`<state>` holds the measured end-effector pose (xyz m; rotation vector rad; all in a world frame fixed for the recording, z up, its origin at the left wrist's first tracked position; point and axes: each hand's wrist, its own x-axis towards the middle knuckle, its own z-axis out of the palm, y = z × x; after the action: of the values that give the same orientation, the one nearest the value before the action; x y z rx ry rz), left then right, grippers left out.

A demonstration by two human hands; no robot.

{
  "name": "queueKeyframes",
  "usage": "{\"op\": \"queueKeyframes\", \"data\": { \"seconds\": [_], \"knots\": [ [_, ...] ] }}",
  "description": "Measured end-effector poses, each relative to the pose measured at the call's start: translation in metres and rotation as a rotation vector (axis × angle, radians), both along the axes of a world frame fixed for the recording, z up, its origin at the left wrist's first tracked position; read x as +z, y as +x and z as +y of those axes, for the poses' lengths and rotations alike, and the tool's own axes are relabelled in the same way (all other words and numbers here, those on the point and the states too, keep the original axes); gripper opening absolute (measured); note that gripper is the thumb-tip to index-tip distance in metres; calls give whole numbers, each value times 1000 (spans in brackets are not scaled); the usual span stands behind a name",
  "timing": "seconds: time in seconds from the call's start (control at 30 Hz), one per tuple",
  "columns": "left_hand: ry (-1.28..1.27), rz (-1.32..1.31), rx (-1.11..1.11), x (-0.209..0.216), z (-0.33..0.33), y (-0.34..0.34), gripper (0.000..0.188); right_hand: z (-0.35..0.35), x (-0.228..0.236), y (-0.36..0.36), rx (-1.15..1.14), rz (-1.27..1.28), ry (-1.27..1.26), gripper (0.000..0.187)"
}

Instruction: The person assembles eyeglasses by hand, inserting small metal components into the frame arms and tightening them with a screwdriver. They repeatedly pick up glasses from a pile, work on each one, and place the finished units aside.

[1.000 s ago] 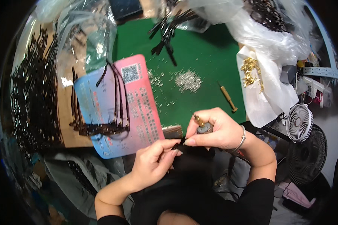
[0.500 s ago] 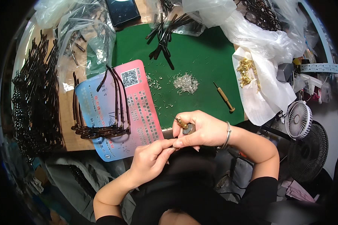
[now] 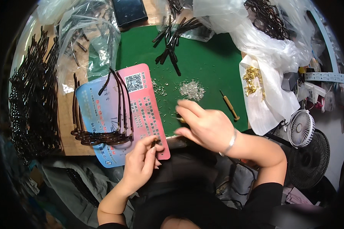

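Pinching a small dark piece [image 3: 154, 142] in the left hand [image 3: 142, 160], fingertips closed on it. Right hand [image 3: 208, 127]: fingers partly spread, brass tool [image 3: 181, 120] showing under them, can't tell if gripped. Just beyond right fingers, silvery metal bits [image 3: 192, 90] on green mat [image 3: 218, 53]; farther right, brass screwdriver [image 3: 229, 107]. Left of left fingers, brown eyeglass frames [image 3: 103, 139] over pink-blue card [image 3: 146, 99].

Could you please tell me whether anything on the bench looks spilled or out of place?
The small silvery pieces on the green mat look slightly spilled: strays lie scattered left of the main pile, with no tray around them. Nothing looks plainly damaged.
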<state>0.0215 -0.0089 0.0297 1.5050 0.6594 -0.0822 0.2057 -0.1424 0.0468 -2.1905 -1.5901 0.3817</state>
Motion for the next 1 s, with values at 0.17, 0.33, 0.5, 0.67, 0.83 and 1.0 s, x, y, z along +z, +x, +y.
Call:
{"op": "queueKeyframes", "data": {
  "seconds": [0.17,0.33,0.5,0.67,0.83,1.0],
  "knots": [
    [28,-82,-45,3,-8,7,26,-2,-18,-8,-24,-290,-123,49],
    [74,-164,-57,-9,-12,14,25,-26,-17,-16,-78,-284,-34,46],
    [56,-120,-64,-13,-12,29,23,-40,2,1,-278,233,-117,48],
    [-23,-102,12,-18,-12,29,22,-42,-2,4,-220,175,-180,39],
    [154,-145,-48,-17,-14,30,22,-40,-16,-5,-300,-85,-76,40],
    [121,-136,-49,-19,-14,30,21,-34,-21,-7,-313,-105,-102,40]
  ]
}}
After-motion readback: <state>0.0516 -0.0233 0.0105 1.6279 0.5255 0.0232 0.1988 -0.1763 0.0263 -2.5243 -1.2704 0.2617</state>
